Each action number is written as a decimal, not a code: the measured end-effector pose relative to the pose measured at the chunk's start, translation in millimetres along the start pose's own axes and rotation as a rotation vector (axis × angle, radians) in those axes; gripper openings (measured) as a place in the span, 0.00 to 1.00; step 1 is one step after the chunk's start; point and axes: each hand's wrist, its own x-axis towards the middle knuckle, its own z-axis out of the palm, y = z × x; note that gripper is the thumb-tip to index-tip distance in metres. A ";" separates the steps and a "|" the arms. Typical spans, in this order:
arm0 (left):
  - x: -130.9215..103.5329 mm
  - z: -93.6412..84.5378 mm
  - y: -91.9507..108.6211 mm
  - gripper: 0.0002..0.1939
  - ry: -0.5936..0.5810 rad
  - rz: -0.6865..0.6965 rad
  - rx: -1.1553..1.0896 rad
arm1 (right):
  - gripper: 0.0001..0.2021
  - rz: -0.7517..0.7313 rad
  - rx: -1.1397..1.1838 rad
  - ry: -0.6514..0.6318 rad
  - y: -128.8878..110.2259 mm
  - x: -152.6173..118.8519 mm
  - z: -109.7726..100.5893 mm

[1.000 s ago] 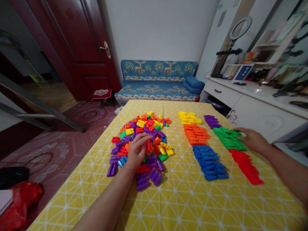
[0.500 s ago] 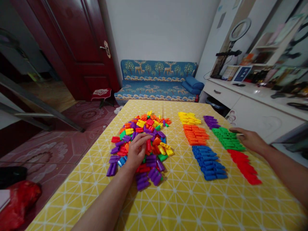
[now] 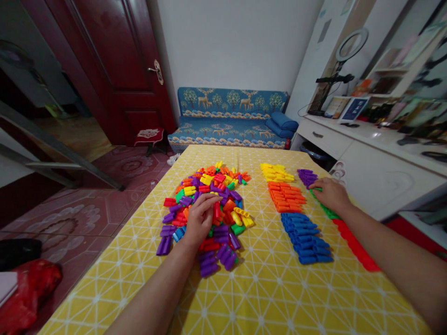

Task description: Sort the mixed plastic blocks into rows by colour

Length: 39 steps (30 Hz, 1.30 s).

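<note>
The right hand [image 3: 330, 194] has moved from the outer side of the green blocks [image 3: 325, 210] to their far end, beside the purple blocks [image 3: 307, 177], and its arm now crosses above part of the green and red blocks [image 3: 354, 246]. Its fingers are bent down at the green blocks; whether they grip one, I cannot tell. The left hand [image 3: 199, 222] has stayed over the mixed pile [image 3: 220, 234], fingers curled together beside a red block [image 3: 217, 211], with any grip unclear. The pile lies on the left part of the yellow tablecloth [image 3: 258, 293]. Right of it, the yellow blocks [image 3: 277, 173], orange blocks [image 3: 286, 197] and blue blocks [image 3: 305, 239] run from far to near.
</note>
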 end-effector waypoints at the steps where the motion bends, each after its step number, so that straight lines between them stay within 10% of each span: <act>1: 0.0 0.1 0.1 0.19 -0.001 -0.002 -0.001 | 0.11 -0.006 -0.008 -0.001 -2.7 1.4 0.9; 17: 1.4 1.1 1.1 0.18 0.014 0.019 0.010 | 0.11 0.068 0.078 0.114 -2.9 0.3 -6.5; 22: 2.0 2.2 3.3 0.17 0.033 0.016 0.010 | 0.09 -0.138 0.599 0.295 -88.0 -21.6 -24.4; 29: 0.7 1.8 7.0 0.16 0.014 0.000 -0.011 | 0.16 -0.152 1.165 -0.116 -251.3 -100.9 -39.8; 39: -2.5 3.9 7.8 0.14 -0.060 0.025 -0.093 | 0.15 0.006 1.456 -0.090 -290.6 -116.8 -10.6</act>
